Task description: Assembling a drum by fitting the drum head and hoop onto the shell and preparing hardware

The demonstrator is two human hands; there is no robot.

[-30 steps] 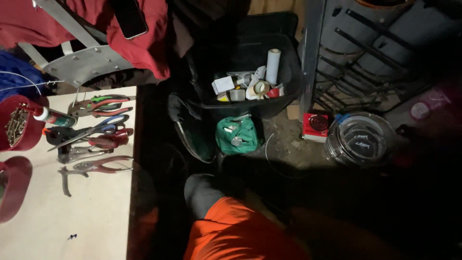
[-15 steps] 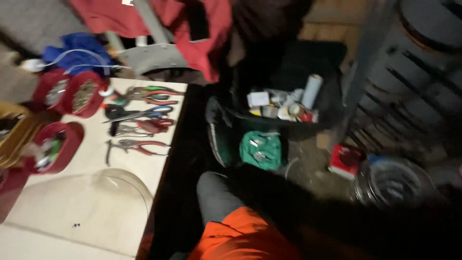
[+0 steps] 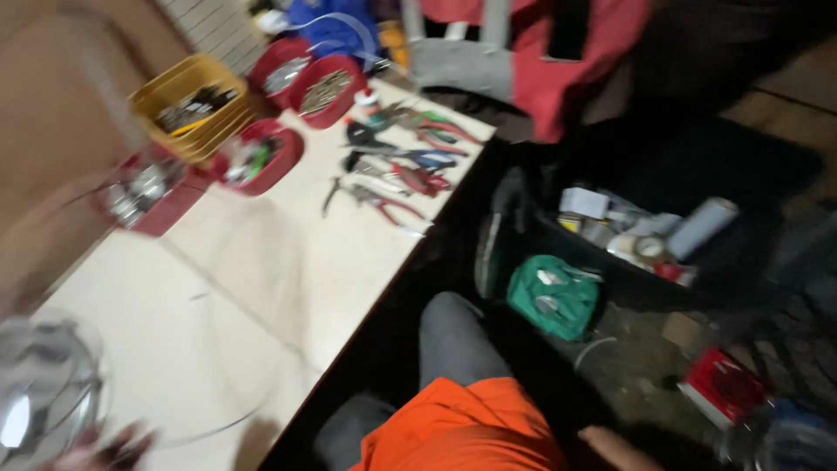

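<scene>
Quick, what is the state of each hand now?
Left hand: blurred beside a clear round container; grip cannot be told.
Right hand: barely visible; cannot be told.

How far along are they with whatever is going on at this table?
Looks done: pliers lie in a row on the table, and the red trays and yellow bin hold sorted small parts. In hand: a blurred hand at the bottom left touches a clear dome. Left: the dark tub on the floor is full of mixed items. The other hand is not clearly in view.
</scene>
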